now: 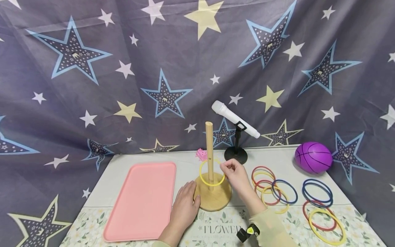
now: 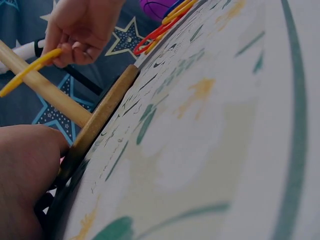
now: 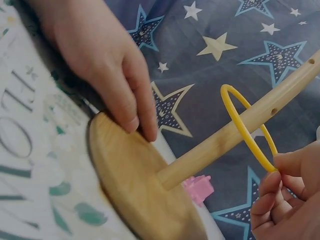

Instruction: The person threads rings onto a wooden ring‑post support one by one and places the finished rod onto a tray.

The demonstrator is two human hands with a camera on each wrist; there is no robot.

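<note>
Around the upright wooden post point(image 1: 210, 147) hangs a yellow ring point(image 1: 203, 180), its edge pinched between the thumb and fingers of my right hand point(image 1: 237, 176). In the right wrist view the ring point(image 3: 242, 126) encircles the post point(image 3: 215, 147) partway up, above the round base. My left hand point(image 1: 186, 206) rests at the left edge of the round wooden base point(image 1: 216, 202). Its fingers point(image 3: 142, 100) lie fairly straight over the base's rim in the right wrist view.
A pink tray point(image 1: 140, 202) lies left of the stand. Red, yellow and blue rings lie in two groups, one nearer point(image 1: 284, 183) and one farther right point(image 1: 327, 219). Behind are a white microphone point(image 1: 236, 118) on a black stand, a small pink object point(image 1: 201, 154) and a purple ball point(image 1: 313, 157).
</note>
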